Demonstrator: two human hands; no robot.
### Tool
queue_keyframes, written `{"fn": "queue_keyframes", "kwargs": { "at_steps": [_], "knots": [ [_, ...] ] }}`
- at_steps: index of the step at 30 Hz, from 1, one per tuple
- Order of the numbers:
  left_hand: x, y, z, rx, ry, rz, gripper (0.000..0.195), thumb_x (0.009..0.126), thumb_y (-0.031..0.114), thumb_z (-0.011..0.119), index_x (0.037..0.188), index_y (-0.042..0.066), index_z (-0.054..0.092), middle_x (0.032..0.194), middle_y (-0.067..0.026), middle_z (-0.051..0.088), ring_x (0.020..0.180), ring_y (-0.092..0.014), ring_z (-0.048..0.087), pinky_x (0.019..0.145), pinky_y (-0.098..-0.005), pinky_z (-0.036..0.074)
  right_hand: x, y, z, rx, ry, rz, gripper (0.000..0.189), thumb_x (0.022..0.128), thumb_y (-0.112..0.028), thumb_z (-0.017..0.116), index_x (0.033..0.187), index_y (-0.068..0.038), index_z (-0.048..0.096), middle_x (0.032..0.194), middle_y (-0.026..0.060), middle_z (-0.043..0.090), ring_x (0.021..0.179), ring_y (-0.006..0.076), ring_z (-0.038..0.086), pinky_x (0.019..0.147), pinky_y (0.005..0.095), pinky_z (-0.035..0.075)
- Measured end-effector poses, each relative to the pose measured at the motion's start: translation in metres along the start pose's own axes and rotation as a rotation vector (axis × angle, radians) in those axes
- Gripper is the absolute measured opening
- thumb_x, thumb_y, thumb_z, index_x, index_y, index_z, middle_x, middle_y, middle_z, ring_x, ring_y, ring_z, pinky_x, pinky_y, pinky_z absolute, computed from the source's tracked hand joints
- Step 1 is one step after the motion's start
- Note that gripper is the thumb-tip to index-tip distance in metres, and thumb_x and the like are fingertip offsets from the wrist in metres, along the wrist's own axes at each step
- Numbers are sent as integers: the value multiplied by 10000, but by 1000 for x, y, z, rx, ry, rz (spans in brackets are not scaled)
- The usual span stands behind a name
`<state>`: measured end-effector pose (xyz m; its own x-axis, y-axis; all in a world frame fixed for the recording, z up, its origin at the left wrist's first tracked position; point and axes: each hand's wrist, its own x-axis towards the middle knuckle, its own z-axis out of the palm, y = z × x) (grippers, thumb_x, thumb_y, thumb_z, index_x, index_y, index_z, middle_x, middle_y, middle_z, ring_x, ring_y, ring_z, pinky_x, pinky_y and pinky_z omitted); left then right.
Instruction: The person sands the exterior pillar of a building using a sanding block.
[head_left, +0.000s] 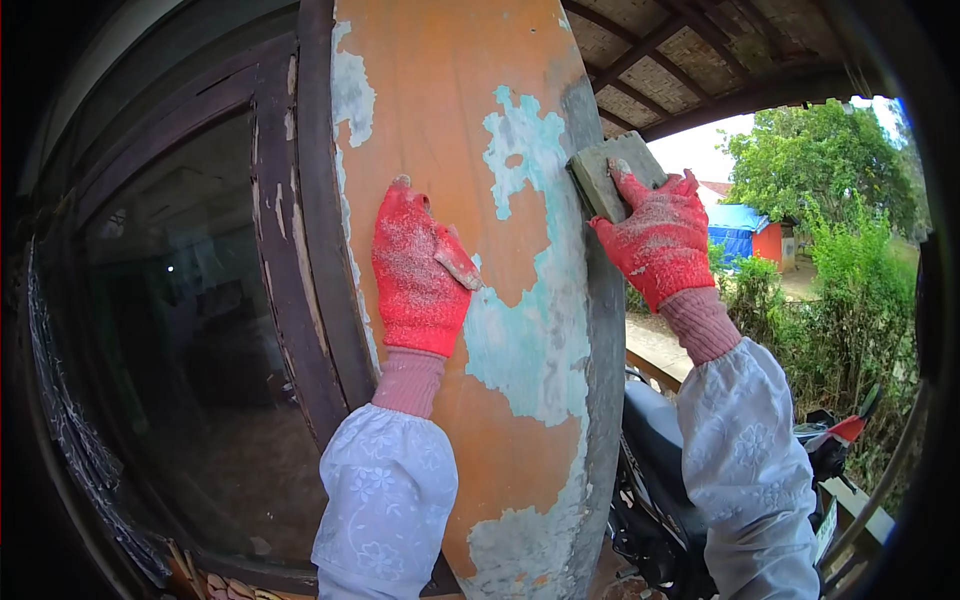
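My left hand (421, 274), in a dusty red knitted glove, rests against a wall (495, 247) with orange paint that has come off in patches, showing turquoise and grey beneath. What lies under its palm is hidden; its thumb points to the lower right. My right hand (654, 232), gloved the same way, grips a flat grey rectangular block (606, 169) at the wall's right edge. The block is tilted, one side close to the grey corner strip (606, 300). Both forearms are in white embroidered sleeves.
Left of the wall stands a dark window frame (281, 225) with chipped paint around a glass pane (187, 337). A motorcycle (660, 465) is parked at the lower right. Beyond it are a railing, shrubs (847, 285) and a blue tarpaulin (731, 229). A woven ceiling (675, 67) hangs above.
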<state>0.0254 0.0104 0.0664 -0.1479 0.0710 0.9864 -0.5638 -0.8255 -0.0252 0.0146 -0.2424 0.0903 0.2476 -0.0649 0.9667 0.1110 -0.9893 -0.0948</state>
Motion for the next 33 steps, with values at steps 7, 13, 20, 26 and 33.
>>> {"fn": "queue_keyframes", "kwargs": {
  "at_steps": [7,13,20,26,33],
  "knots": [
    [-6,1,9,-188,-88,-48,646,880,-28,608,1487,-1,388,1335,-147,559,1199,-233,583,1022,-313,470,23,-8,12,180,-48,165,783,820,-613,677,1502,-261,522,1207,241,652,1221,390,525,1011,463,455],
    [-1,-3,-4,-48,-1,8,643,892,-20,638,1483,8,386,1290,-128,549,1238,-239,555,1044,-327,452,19,-14,4,115,-101,103,778,828,-615,662,1501,-249,525,1211,246,642,1164,377,544,987,454,469],
    [0,3,7,-625,-61,-218,648,887,8,656,1475,-4,385,1290,-140,557,1195,-237,575,1049,-341,451,79,-25,-7,258,-41,148,791,870,-598,619,1547,-221,461,1322,143,674,1263,377,519,1045,431,456],
    [-2,-5,-6,-225,-40,-49,654,893,-7,630,1496,31,380,1287,-102,541,1171,-197,560,1039,-316,444,44,-33,-6,229,-169,161,798,868,-602,611,1550,-219,455,1342,152,662,1312,384,500,1099,437,426],
    [-1,-1,7,-748,-84,-379,672,892,-13,629,1509,44,369,1269,-77,534,1139,-163,548,1025,-306,445,87,-20,-12,231,-74,107,792,869,-590,613,1547,-211,461,1361,156,653,1320,373,505,1107,434,405]
  ]
}}
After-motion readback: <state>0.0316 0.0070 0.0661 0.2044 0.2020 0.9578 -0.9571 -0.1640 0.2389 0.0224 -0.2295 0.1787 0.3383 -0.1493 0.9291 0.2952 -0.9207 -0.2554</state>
